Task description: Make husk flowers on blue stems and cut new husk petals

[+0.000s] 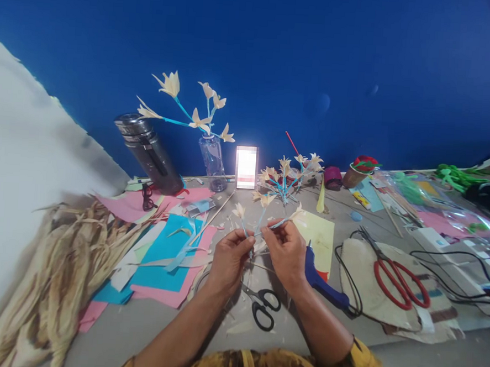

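In the middle of the view, my left hand (232, 260) pinches the pale blue wrapped stems of a small flower sprig. Close beside it, my right hand (284, 255) has its fingers closed on a stem of the same sprig. Cream flowers (264, 198) rise above my fingertips, one to the left, one in the centre and one leaning right. Where the stems meet is partly hidden by my fingers. Below my hands lie scissors with black handles (264, 309).
Dried husks (52, 271) and blue paper (168, 256) lie left. A dark flask (151, 155) and a clear bottle with flowers (213, 162) stand behind. More flowers (284, 177) are at the back. A blue glue gun (325, 288) and red-handled scissors (400, 281) lie right.
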Motion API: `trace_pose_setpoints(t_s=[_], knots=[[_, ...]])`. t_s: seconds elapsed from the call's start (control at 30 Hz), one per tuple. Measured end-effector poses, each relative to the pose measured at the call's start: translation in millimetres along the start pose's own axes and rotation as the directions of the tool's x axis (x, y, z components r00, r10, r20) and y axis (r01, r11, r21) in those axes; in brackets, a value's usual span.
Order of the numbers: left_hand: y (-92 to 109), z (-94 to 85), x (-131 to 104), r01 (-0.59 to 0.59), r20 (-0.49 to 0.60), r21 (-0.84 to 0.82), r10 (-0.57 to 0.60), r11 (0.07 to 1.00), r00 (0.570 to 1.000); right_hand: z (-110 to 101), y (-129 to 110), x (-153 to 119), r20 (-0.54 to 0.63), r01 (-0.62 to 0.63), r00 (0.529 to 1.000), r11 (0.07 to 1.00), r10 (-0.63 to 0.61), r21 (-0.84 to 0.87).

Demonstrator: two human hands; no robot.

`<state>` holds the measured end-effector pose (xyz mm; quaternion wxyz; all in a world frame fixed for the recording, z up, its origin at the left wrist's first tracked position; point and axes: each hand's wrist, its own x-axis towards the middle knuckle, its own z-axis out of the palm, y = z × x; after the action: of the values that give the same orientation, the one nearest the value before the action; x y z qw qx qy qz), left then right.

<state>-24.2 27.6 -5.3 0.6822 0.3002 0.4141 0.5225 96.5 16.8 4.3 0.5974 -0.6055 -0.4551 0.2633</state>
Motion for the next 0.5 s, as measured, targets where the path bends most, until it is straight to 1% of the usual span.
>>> trace_pose_setpoints(t_s=[0.17,0.3,0.4,0.5], knots=[[-5.2,-4.9,2.4,-0.075,-0.026,0.096,0.078,0.993,0.997,2.1,1.5,-0.5,0.025,-0.01,1.0,1.0,0.01,0.027],[-5.4,-5.8,1.4,-0.113,-0.031,0.129,0.118,0.985,0.993,4.4,3.4,-2.3,0.041,-0.008,0.999,0.999,0.006,0.034],[-4.5,-5.9,0.9,-0.118,0.0,0.146,0.12,0.982,0.993,5.0,4.9,-2.6,0.051,-0.02,0.999,0.999,0.019,0.025],[-4.7,-7.1,1.6,-0.12,0.034,0.149,0.117,0.982,0.993,4.0,5.6,-1.5,0.117,-0.066,0.991,0.996,0.059,0.058]])
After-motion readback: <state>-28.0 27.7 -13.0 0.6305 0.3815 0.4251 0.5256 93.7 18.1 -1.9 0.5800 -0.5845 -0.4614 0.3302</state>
